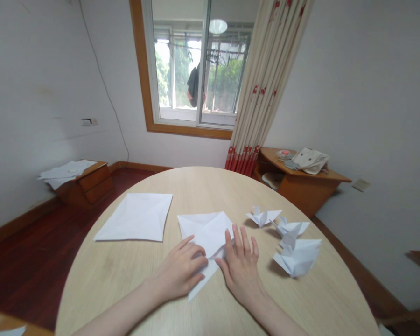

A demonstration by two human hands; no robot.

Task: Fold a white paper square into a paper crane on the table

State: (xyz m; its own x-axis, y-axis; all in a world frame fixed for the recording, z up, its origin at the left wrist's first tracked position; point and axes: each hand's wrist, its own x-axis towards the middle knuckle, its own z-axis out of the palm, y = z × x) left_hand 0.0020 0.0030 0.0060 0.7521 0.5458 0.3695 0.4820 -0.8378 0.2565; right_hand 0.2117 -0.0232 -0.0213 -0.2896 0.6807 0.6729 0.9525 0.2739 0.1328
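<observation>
A sheet of white paper [210, 235] lies partly folded on the round table, between my two hands. One pointed corner of it reaches toward me, and a crease crosses its middle. My left hand [182, 268] rests on the paper's left side, its fingers apart and slightly bent. On the right edge my right hand [241, 266] lies with its fingers spread and its thumb near the crease. Right of that hand stand three folded paper birds: the far bird [262, 217], the middle bird [290, 228] and the near bird [297, 256].
A stack of white paper sheets [138, 217] lies at the left of the round wooden table [126, 270]. Beyond it stand a low cabinet [96, 184] with papers and, at right, a corner shelf [301, 179] bearing a white bag [311, 160]. A curtain [262, 88] hangs beside the window.
</observation>
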